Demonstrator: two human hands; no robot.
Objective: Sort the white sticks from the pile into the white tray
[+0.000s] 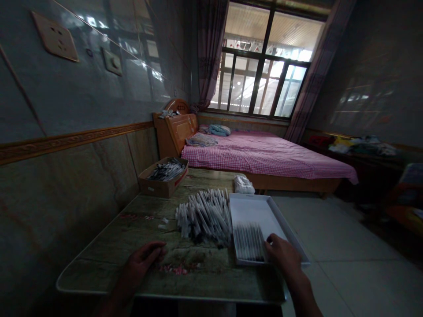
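A pile of pale, translucent pens [205, 215] lies in the middle of the table. Right of it stands a shallow white box [253, 204], with a neat row of pens [247, 242] side by side in its near part. My right hand [282, 253] reaches into the box at the right end of that row, its fingers and thumb closed in a pinch; what is between the fingertips is hidden. On the table left of the pile rests my left hand [147, 256], fingers loosely stretched to the right and holding nothing visible.
A cardboard box [158, 187] full of pens stands at the table's far left, by the wall. Small white scraps [162, 226] lie left of the pile. A white bundle [243, 185] sits behind the white box. Beyond the table [102, 259] is a bed [264, 154].
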